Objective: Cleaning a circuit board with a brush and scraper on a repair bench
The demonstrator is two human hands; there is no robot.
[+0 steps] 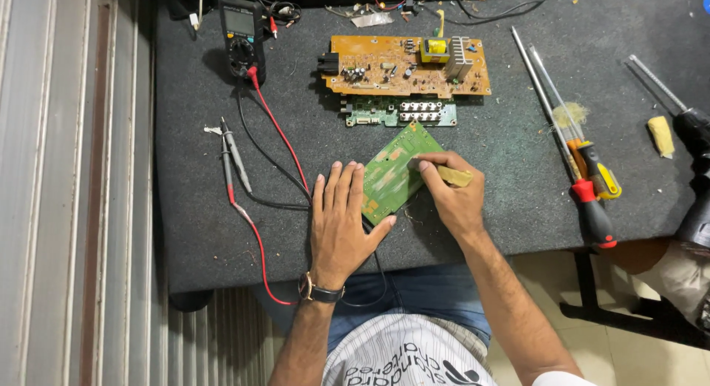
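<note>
Near the table's [222,231] front edge, the left hand [342,223] lies spread flat, pinning the green board [392,175], while the right hand [452,195], its grip pinching a yellowish pad [455,177], should rub lightly, keeping the board from sliding.

The person's left hand [342,219] lies palm down and flat, fingers stretched forward and slightly spread, thumb angled out to the right. Its forearm runs straight back toward the body, a dark-strapped watch around the wrist. The right hand [452,194] is curled, fingers pinched together and pointing left, wrist bent, bare forearm slanting back to the lower right.
</note>
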